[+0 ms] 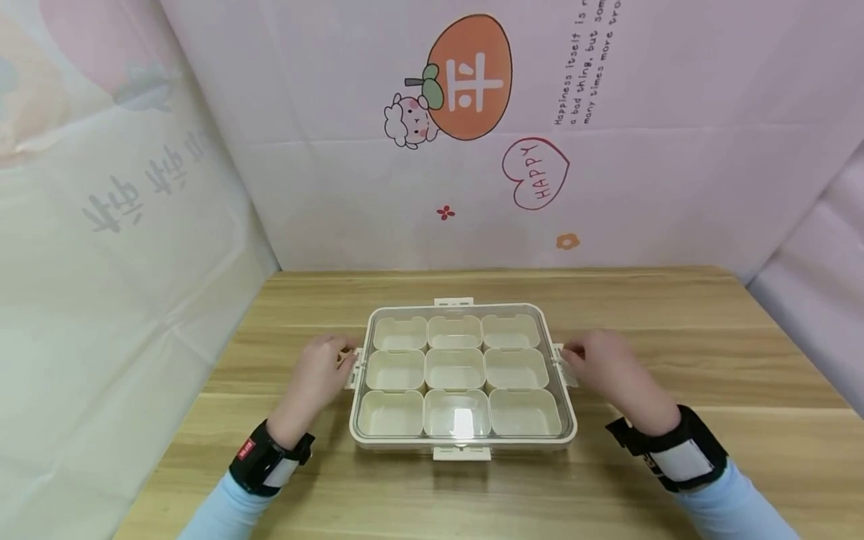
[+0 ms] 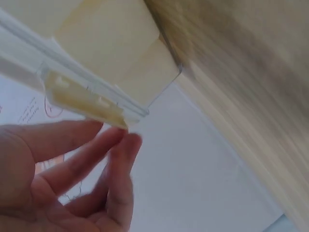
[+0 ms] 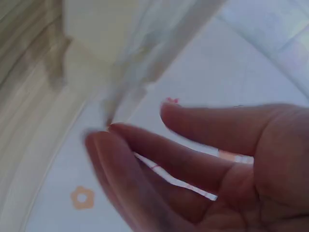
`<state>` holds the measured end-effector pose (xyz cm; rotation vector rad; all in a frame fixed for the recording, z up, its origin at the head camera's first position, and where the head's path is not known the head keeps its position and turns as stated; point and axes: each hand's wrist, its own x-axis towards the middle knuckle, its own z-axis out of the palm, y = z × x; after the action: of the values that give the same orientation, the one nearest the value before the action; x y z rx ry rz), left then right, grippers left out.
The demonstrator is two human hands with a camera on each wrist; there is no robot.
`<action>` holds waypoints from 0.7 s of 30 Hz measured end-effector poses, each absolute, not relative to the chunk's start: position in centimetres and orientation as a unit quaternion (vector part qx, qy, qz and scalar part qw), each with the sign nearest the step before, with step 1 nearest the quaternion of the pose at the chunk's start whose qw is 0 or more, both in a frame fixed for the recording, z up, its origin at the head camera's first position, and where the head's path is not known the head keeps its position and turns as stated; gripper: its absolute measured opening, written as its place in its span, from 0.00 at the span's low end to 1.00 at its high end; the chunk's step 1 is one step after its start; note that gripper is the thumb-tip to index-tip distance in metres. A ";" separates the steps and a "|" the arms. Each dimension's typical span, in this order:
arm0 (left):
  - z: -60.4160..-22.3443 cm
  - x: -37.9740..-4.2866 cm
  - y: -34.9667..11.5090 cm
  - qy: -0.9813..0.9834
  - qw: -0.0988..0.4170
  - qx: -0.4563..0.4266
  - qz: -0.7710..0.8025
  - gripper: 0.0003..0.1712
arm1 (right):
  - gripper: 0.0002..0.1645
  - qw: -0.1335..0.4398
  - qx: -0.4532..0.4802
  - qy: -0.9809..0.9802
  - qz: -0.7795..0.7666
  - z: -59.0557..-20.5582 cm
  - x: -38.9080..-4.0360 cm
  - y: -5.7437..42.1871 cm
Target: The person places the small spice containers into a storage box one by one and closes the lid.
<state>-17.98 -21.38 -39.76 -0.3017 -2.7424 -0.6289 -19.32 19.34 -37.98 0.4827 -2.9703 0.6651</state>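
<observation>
A clear-lidded storage box (image 1: 462, 444) sits on the wooden table, with cream square cups (image 1: 455, 369) in three rows of three under its lid. White latches stand out from its sides. At the left side latch (image 2: 84, 100), my left hand (image 1: 320, 375) has its thumb and index fingertips on the outer edge, other fingers curled below. My right hand (image 1: 610, 375) is at the right side latch (image 1: 564, 366). In the right wrist view its bent fingers (image 3: 120, 150) reach the latch tip, while the thumb stands apart.
Other latches stick out at the front (image 1: 462, 454) and back (image 1: 454, 301) of the box. A pale printed cloth (image 1: 324, 187) hangs behind the wooden table (image 1: 675, 315) and along both sides. Black straps circle both wrists.
</observation>
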 end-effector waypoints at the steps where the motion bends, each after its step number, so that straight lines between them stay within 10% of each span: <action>1: -39.8 -17.9 -21.3 -0.957 0.158 -0.098 -0.220 0.09 | 0.12 0.033 0.159 -0.964 0.209 -37.7 -19.0 19.1; 21: -40.6 -18.5 -19.9 -0.959 0.141 -0.062 -0.238 0.09 | 0.17 -0.062 0.156 -0.954 0.248 -37.8 -18.8 18.7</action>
<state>-18.50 -19.87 -40.55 -0.1792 -2.7688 -0.6875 -18.82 18.69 -37.82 0.5118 -3.1218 0.8101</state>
